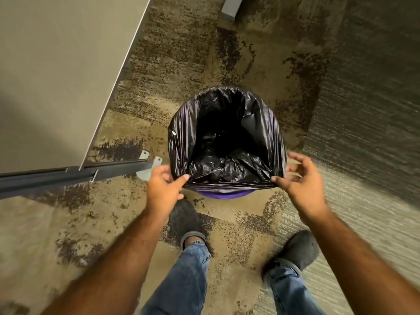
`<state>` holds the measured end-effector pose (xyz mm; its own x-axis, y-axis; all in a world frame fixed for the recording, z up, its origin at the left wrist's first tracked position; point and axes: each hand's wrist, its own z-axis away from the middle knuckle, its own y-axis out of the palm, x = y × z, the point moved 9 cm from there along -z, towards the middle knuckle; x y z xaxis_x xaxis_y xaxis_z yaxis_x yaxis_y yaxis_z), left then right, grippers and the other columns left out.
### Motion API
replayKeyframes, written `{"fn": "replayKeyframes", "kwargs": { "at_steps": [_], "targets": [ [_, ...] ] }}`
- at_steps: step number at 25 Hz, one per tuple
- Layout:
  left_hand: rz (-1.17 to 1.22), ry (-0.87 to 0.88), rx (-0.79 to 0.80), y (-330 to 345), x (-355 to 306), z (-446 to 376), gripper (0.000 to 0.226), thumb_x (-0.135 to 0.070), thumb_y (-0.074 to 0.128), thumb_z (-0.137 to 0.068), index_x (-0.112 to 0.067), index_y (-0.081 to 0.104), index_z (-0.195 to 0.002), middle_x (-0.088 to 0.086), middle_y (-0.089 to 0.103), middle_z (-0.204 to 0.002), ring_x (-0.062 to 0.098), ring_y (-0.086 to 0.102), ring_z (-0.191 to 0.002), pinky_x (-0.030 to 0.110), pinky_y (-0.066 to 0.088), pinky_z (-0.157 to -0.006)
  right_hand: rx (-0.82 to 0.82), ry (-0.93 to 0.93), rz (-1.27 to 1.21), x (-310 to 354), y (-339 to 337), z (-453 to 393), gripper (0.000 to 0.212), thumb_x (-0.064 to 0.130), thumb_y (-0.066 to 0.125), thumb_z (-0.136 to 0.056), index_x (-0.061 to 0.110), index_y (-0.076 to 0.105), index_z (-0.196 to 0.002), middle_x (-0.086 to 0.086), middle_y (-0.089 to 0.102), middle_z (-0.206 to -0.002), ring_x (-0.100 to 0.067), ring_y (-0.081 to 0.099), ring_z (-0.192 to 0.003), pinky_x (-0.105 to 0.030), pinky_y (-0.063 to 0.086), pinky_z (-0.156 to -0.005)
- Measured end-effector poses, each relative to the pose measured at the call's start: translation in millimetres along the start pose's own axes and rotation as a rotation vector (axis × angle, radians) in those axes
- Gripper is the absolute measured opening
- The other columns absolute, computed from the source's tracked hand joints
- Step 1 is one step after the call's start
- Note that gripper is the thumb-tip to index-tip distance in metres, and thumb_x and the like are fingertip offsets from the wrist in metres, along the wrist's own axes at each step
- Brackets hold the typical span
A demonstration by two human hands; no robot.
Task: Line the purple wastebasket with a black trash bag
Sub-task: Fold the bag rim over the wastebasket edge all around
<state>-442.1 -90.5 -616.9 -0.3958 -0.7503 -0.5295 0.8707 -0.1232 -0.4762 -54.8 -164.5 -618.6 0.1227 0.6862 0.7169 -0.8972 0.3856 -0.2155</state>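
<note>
Bag draped over the bin on the carpet.
The left hand (164, 183) and right hand (299, 178) each pinched the bag (227, 137) at the near rim of the bin (223, 195), thumbs against fingers, other fingers loosely spread.

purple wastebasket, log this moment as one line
black plastic trash bag folded over round purple wastebasket | left hand pinching near hem | right hand pinching near hem | patterned carpet

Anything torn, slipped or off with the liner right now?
Nothing stands out. The black trash bag is folded over the purple wastebasket rim all around, with no visible tear; its bottom lies crumpled inside.
</note>
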Motion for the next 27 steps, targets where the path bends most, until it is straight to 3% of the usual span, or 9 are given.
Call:
{"fn": "replayKeyframes", "kwargs": {
  "at_steps": [2, 6, 11, 14, 17, 19, 22, 24, 27],
  "targets": [
    [0.12, -0.107, -0.008, 10.3, 24.4, 20.9, 0.039, -0.014, 0.078, -0.095, -0.005, 0.061, -0.129, 0.008, 0.07, -0.101, 0.02, 0.074, -0.079, 0.021, 0.062, -0.055, -0.026, 0.092, -0.146, -22.1, 5.1, 11.3, 0.051, -0.021, 0.076, -0.084, 0.011, 0.062, -0.121, -0.008, 0.066, -0.097, -0.019, 0.07, -0.086, -0.022, 0.065, -0.073],
    [0.409, -0.214, -0.067, 27.8, 51.0, 41.2, 0.015, -0.008, 0.071, -0.1, -0.009, 0.065, -0.114, 0.009, 0.066, -0.097, 0.02, 0.069, -0.083, 0.032, 0.069, -0.071, 0.009, 0.245, -0.18, -52.6, 10.3, 9.0, 0.036, -0.021, 0.073, -0.087, 0.01, 0.064, -0.103, -0.016, 0.069, -0.095, -0.031, 0.069, -0.093, -0.022, 0.065, -0.066],
    [0.756, -0.364, -0.051, 44.9, 75.9, 32.4, 0.01, -0.01, 0.056, -0.109, -0.009, 0.066, -0.111, 0.013, 0.071, -0.102, 0.023, 0.068, -0.086, 0.037, 0.069, -0.069, 0.053, 0.242, 0.039, -59.3, 21.9, -13.4, 0.031, -0.024, 0.072, -0.085, 0.005, 0.064, -0.092, 0.0, 0.075, -0.073, -0.026, 0.068, -0.075, -0.031, 0.065, -0.064],
    [0.705, -0.38, -0.073, 44.1, 74.6, 16.1, 0.022, -0.006, 0.045, -0.111, -0.012, 0.064, -0.123, 0.01, 0.077, -0.113, 0.024, 0.077, -0.097, 0.036, 0.066, -0.07, 0.108, 0.259, 0.097, -55.1, 42.7, -23.9, 0.025, -0.017, 0.075, -0.088, -0.003, 0.07, -0.108, -0.012, 0.081, -0.097, -0.028, 0.076, -0.085, -0.043, 0.067, -0.077],
    [0.683, -0.212, -0.257, 16.4, 51.1, -5.7, 0.015, -0.007, 0.051, -0.109, -0.012, 0.065, -0.111, 0.008, 0.074, -0.103, 0.022, 0.074, -0.09, 0.027, 0.064, -0.06, 0.158, 0.184, 0.057, -38.4, 58.9, -28.2, 0.033, -0.02, 0.064, -0.091, 0.01, 0.071, -0.102, 0.011, 0.073, -0.07, -0.006, 0.068, -0.067, -0.025, 0.062, -0.063],
    [0.567, -0.144, -0.316, -0.8, 35.6, -18.5, 0.01, -0.009, 0.059, -0.105, -0.013, 0.068, -0.106, 0.007, 0.074, -0.1, 0.02, 0.073, -0.085, 0.024, 0.063, -0.059, 0.154, 0.171, 0.028, -33.9, 61.8, -24.6, 0.037, -0.021, 0.065, -0.09, 0.011, 0.072, -0.106, 0.011, 0.07, -0.068, -0.005, 0.065, -0.065, -0.023, 0.06, -0.061],
    [0.435, -0.281, -0.06, 14.9, 34.1, -29.7, 0.021, -0.001, 0.055, -0.106, -0.009, 0.07, -0.118, 0.011, 0.081, -0.111, 0.02, 0.082, -0.09, 0.035, 0.068, -0.074, 0.098, 0.228, 0.118, -46.7, 50.1, -15.1, 0.034, -0.02, 0.065, -0.091, 0.008, 0.072, -0.109, -0.004, 0.081, -0.095, -0.016, 0.071, -0.081, -0.031, 0.061, -0.066],
    [0.378, -0.341, 0.107, 21.2, 37.1, -28.8, 0.031, 0.006, 0.052, -0.105, -0.007, 0.067, -0.128, 0.013, 0.079, -0.12, 0.027, 0.08, -0.104, 0.043, 0.067, -0.088, 0.073, 0.336, 0.079, -65.1, 37.4, -8.5, 0.025, -0.017, 0.067, -0.094, 0.0, 0.067, -0.114, -0.015, 0.077, -0.1, -0.019, 0.072, -0.075, -0.028, 0.058, -0.058],
    [0.528, -0.221, -0.067, -9.2, 24.8, -37.0, 0.037, 0.014, 0.052, -0.097, -0.015, 0.07, -0.114, 0.006, 0.076, -0.115, 0.024, 0.075, -0.107, 0.039, 0.063, -0.092, 0.107, 0.449, -0.003, -77.4, 25.2, -3.0, 0.02, -0.013, 0.072, -0.093, 0.0, 0.06, -0.103, -0.019, 0.067, -0.077, -0.01, 0.064, -0.044, -0.019, 0.05, -0.04]
  ]
}}
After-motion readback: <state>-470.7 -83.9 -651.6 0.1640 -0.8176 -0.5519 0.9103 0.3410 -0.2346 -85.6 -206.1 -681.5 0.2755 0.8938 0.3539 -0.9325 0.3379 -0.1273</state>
